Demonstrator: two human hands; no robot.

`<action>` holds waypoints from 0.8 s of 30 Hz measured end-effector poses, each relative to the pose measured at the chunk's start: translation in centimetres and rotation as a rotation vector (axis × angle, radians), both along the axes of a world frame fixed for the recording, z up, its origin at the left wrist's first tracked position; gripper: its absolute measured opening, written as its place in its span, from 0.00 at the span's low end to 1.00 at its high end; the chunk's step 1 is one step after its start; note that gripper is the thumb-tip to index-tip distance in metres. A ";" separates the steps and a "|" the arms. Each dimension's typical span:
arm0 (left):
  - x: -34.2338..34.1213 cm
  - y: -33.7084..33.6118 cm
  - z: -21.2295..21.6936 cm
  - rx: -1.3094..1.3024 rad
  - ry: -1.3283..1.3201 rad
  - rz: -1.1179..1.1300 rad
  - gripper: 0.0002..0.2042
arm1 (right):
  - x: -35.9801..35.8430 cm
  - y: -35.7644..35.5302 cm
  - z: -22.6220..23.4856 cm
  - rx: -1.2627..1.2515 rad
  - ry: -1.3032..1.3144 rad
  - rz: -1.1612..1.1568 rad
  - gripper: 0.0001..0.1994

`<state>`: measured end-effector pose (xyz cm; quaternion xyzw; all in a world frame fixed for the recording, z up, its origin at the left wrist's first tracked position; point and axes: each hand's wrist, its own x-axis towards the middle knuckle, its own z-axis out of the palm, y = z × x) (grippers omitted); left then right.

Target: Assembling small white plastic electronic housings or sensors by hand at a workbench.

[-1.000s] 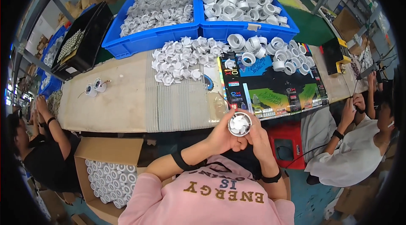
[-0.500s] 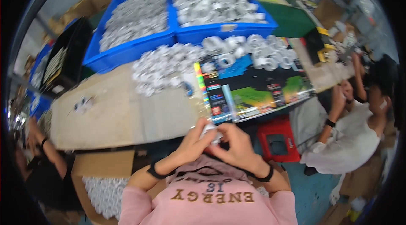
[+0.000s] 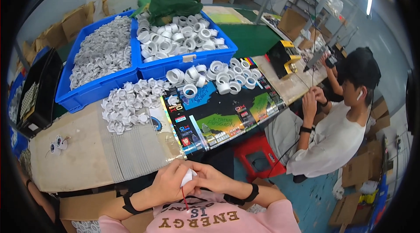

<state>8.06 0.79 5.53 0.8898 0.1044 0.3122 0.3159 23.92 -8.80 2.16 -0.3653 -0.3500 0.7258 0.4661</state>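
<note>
Close to my chest, a small white plastic part is held between both hands. A thin red wire trails down from it over the pink shirt. My left hand wraps its fingers around one side of the part. From the other side, my right hand pinches it, with the fingertips partly hidden. Ahead on the table lie a pile of small white flower-shaped plastic caps and a group of white plastic rings. Two small round white pieces with wires rest at the table's left.
Behind the piles stand two blue bins full of white parts, with green cloth on one. A printed sheet covers part of the table. A co-worker sits at right near a red stool; an open carton is below left.
The view has swung to the right, so the table and bins sit further left. Both hands still hold the white part, and its red wire now shows.
</note>
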 end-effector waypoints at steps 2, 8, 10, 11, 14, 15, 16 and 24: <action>-0.2 0.6 -0.4 -0.024 0.023 -0.119 0.19 | -0.3 -0.7 0.3 0.095 -0.078 -0.041 0.19; -2.0 -0.1 0.8 0.062 -0.047 -0.167 0.17 | -1.2 -2.6 2.4 0.250 -0.362 0.004 0.17; -2.1 0.3 1.7 0.023 -0.035 -0.167 0.17 | -0.6 -1.6 3.1 0.293 -0.397 0.020 0.16; -2.4 0.3 1.9 0.003 -0.018 -0.161 0.16 | -0.6 -1.4 3.4 0.367 -0.446 0.029 0.15; -3.1 0.6 2.2 0.017 -0.086 -0.159 0.18 | -0.4 -1.5 3.4 0.314 -0.530 0.088 0.13; -3.4 0.6 2.3 0.059 -0.166 -0.152 0.21 | -0.5 -1.5 3.2 0.248 -0.525 0.162 0.13; -3.6 0.7 2.5 0.035 -0.186 -0.148 0.19 | -1.0 -1.3 3.2 0.280 -0.478 0.108 0.14; -11.1 7.2 3.7 -0.256 -0.050 0.721 0.12 | 2.0 -5.5 2.1 -0.185 -0.145 -0.149 0.04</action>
